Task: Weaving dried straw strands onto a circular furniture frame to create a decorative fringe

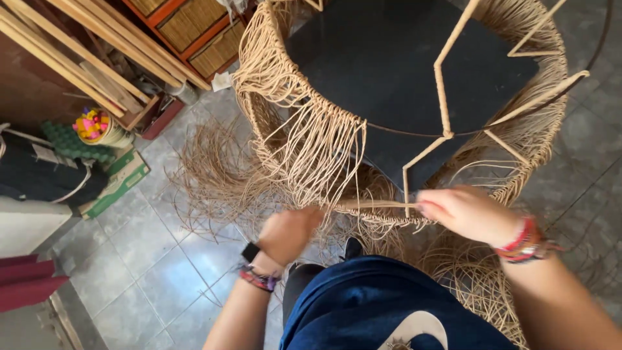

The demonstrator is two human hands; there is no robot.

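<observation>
Blue cloth (369, 304) over the person's lap fills the bottom edge, nearest the camera. Beyond it stands the largest thing, a round woven frame (414, 97) of pale fibre on the tiled floor (162, 259), with a dark panel (389, 58) at its middle and wrapped spokes crossing above it. Loose fibre strands (220, 175) spill from its near-left rim onto the tiles in a wide tangle.

Both hands work at the frame's near rim. Between them runs a taut strand (376, 205), level and just below the hanging fringe. The right hand (463, 210) is closed on one end of it, pinching near a wrapped spoke; the left hand (288, 230) is fisted at the other end, though its grip is partly hidden.

I judge the strand light, pliant and somewhat springy, likely to kink or fray if bent sharply, so best held close to the rim and kept under tension.

Along the floor's far-left edge lie wooden slats (78, 52), a green box (116, 185) and a small tub of coloured bits (94, 126).
</observation>
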